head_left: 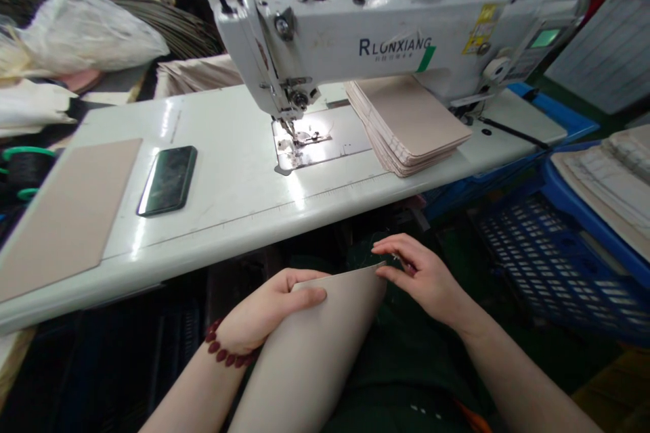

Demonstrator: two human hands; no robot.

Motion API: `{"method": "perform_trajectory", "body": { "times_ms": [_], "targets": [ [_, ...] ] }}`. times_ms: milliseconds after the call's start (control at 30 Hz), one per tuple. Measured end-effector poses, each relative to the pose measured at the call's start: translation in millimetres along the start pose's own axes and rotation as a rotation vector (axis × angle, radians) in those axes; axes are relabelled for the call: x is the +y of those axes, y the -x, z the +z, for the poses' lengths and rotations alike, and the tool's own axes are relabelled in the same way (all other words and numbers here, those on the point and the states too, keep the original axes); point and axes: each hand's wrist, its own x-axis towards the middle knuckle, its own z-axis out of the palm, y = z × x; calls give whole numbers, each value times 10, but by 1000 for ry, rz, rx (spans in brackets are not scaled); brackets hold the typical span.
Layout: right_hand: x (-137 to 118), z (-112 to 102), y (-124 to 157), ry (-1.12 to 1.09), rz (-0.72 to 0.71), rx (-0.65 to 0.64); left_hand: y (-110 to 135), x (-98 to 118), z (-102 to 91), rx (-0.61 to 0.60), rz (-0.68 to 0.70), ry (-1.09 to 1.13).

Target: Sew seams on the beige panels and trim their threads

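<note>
Beige panel (315,352) held just below the sewing-machine table (228,155).
The left hand (269,304) grips its upper-left corner; the right hand (424,277), fingers curled, is at the opposite corner, though whether it pinches is unclear.

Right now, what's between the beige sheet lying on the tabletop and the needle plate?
A dark phone, lying flat on the tabletop, nearer the beige sheet than the needle plate. Shows in the head view.
</note>
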Motion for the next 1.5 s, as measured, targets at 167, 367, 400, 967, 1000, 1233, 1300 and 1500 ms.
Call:
{"method": "perform_trajectory", "body": {
  "times_ms": [167, 367, 400, 967, 1000, 1233, 1300, 1500],
  "targets": [
    [54, 44, 34, 120, 66, 171, -3, 12, 7, -13, -6, -7],
    [88, -42, 96, 51, 15, 90, 19, 62, 18, -7, -28, -25],
    [80, -29, 110, 45, -2, 56, 17, 63, 20, -4, -29, -29],
    [-27, 103, 126, -11, -54, 13, 26, -17, 22, -13, -9, -32],
    [-44, 125, 114, 7, -64, -4, 27, -24, 18, -12, -7, -36],
    [54, -39, 117, 429, 88, 95, 83, -50, -3, -4, 18, -58],
    [132, -227, 167, 689, 324, 56, 105, -58, 2, -6, 21, -69],
    [440, -907, 383, 642, 547, -220, 170, -70, 28, 13, 50, -116]
  ]
}}
